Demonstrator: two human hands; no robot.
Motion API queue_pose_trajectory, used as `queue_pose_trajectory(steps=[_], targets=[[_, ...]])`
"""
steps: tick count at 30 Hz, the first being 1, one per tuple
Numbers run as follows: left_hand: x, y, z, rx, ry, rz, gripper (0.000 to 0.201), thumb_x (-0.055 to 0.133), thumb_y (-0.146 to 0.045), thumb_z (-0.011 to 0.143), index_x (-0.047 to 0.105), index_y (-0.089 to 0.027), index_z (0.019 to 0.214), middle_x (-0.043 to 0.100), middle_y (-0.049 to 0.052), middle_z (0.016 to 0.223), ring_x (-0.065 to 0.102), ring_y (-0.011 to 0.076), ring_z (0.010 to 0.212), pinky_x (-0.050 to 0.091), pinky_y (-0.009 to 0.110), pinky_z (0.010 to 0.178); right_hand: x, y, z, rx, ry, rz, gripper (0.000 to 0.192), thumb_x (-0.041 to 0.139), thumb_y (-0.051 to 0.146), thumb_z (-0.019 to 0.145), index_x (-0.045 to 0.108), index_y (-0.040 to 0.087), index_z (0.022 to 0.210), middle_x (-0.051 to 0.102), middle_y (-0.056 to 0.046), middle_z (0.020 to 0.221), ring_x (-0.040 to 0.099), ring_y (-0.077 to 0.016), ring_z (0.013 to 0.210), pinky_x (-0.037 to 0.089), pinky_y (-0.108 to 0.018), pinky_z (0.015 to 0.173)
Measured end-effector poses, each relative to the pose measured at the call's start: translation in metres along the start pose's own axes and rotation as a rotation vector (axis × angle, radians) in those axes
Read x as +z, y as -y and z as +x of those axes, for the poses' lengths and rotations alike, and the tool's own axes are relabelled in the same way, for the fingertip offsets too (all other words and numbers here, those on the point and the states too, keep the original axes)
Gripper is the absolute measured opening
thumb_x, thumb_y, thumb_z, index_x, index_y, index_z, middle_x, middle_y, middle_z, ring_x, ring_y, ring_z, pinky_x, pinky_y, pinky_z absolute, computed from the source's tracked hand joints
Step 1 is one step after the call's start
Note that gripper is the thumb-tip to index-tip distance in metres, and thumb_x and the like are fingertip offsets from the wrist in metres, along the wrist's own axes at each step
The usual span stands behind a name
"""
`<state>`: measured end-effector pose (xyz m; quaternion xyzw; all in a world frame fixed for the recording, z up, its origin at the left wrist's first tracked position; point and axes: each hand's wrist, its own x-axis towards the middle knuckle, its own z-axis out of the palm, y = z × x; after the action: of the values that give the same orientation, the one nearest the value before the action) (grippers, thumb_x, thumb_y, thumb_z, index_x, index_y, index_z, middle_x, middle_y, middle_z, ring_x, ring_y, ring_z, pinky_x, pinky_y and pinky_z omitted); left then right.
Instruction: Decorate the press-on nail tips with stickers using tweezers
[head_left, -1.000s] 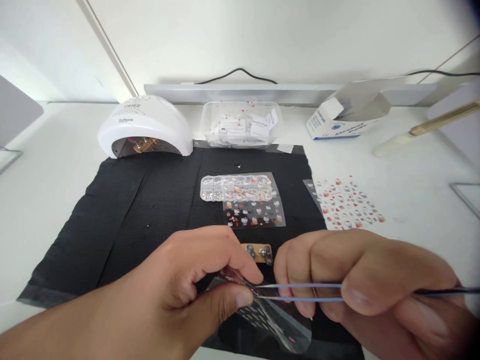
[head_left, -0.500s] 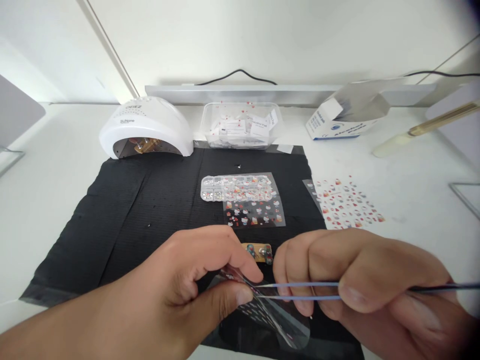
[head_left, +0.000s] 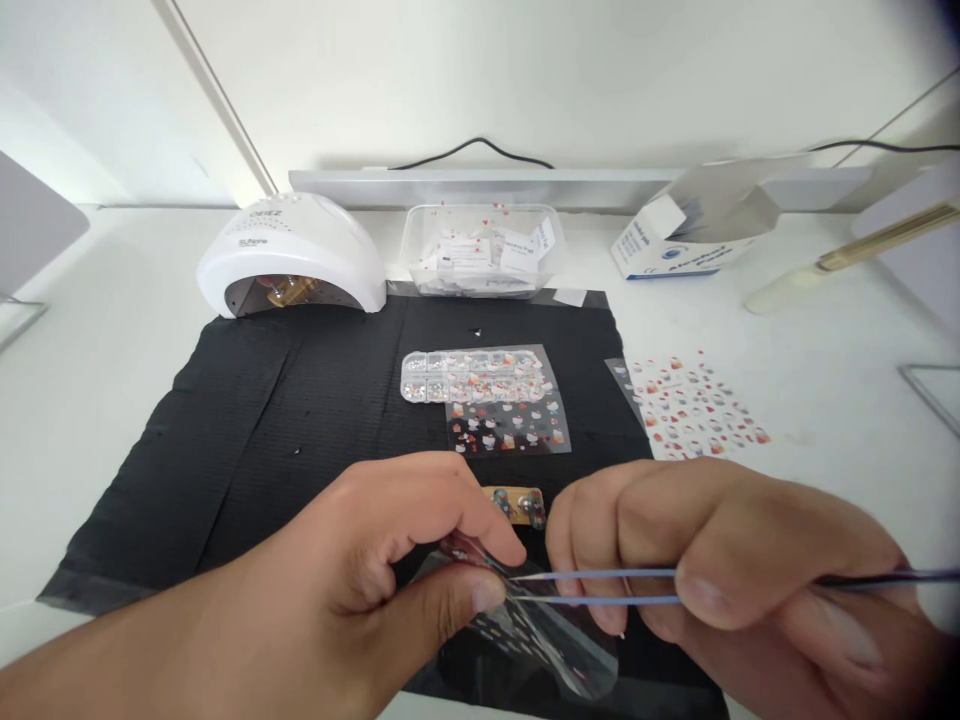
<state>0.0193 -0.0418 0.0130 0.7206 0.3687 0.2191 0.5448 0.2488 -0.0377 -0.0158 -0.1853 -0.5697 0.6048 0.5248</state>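
My left hand [head_left: 420, 560] pinches a clear sticker sheet [head_left: 555, 650] between thumb and forefinger, and the sheet bends down toward the right. In my right hand [head_left: 735, 560] are blue tweezers [head_left: 615, 588], their two tips slightly apart at the sheet's edge, just beside my left thumb. Whether the tips have hold of a sticker cannot be made out. Just behind the fingers, a small wooden stand [head_left: 517, 503] carries dark, decorated nail tips, partly covered by my left hand.
A clear rhinestone case [head_left: 424, 378] lies under another sticker sheet [head_left: 510, 430] on the black mat [head_left: 315, 400]. Behind stand a white nail lamp [head_left: 300, 245], a plastic tub of packets [head_left: 480, 285] and an alcohol pad box [head_left: 686, 245]. More stickers [head_left: 701, 410] and a brush [head_left: 847, 258] are at right.
The tweezers have shifted very slightly downward at the sheet's edge, and the sheet's bend has changed a little. Both hands stay nearly in place.
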Motion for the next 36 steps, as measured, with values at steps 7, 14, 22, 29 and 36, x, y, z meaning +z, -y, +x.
queue_pose_trajectory(steps=[7, 14, 22, 29, 36], targets=[[0.0005, -0.0013, -0.0009, -0.014, -0.027, 0.016, 0.007, 0.056, -0.017, 0.095, 0.060, -0.022, 0.099, 0.058, -0.003, 0.082, 0.052, 0.0080, 0.066, 0.044, 0.020, 0.060, 0.0017, -0.0004, 0.0006, -0.008, -0.070, 0.001, 0.028, 0.057, 0.035, 0.094, 0.079, 0.019, 0.090, 0.058, -0.002, 0.055, 0.065, -0.0205, 0.053, 0.059, -0.038, 0.051], [-0.0001, -0.0014, 0.0018, -0.028, -0.058, -0.022, 0.007, 0.058, -0.017, 0.094, 0.062, -0.021, 0.097, 0.059, -0.003, 0.081, 0.050, 0.0070, 0.064, 0.043, 0.018, 0.057, 0.0010, 0.0011, -0.0007, 0.014, -0.085, -0.020, 0.027, 0.057, 0.034, 0.094, 0.079, 0.019, 0.090, 0.058, -0.002, 0.052, 0.064, -0.0207, 0.055, 0.057, -0.037, 0.051], [0.0013, -0.0003, -0.0008, -0.066, -0.058, -0.098, 0.006, 0.058, -0.018, 0.095, 0.063, -0.022, 0.095, 0.058, -0.004, 0.079, 0.048, 0.0058, 0.064, 0.041, 0.015, 0.055, 0.0037, 0.0001, 0.0023, -0.003, -0.113, -0.034, 0.018, 0.063, 0.030, 0.092, 0.079, 0.022, 0.090, 0.060, -0.001, 0.052, 0.061, -0.0187, 0.052, 0.055, -0.035, 0.050], [0.0030, -0.0001, 0.0006, -0.177, -0.085, -0.281, 0.008, 0.060, -0.019, 0.094, 0.065, -0.024, 0.096, 0.060, -0.005, 0.077, 0.044, 0.0044, 0.059, 0.036, 0.013, 0.050, 0.0045, 0.0001, 0.0033, 0.024, -0.162, -0.021, 0.023, 0.060, 0.033, 0.094, 0.079, 0.023, 0.087, 0.061, -0.003, 0.052, 0.060, -0.0180, 0.054, 0.052, -0.033, 0.052], [0.0036, -0.0003, 0.0039, -0.221, -0.096, -0.442, 0.008, 0.064, -0.019, 0.091, 0.067, -0.023, 0.097, 0.063, -0.003, 0.080, 0.049, 0.0054, 0.063, 0.041, 0.013, 0.055, 0.0015, 0.0005, 0.0033, 0.117, -0.135, 0.018, 0.018, 0.060, 0.033, 0.091, 0.077, 0.028, 0.091, 0.057, -0.001, 0.054, 0.057, -0.0183, 0.056, 0.050, -0.033, 0.053]])
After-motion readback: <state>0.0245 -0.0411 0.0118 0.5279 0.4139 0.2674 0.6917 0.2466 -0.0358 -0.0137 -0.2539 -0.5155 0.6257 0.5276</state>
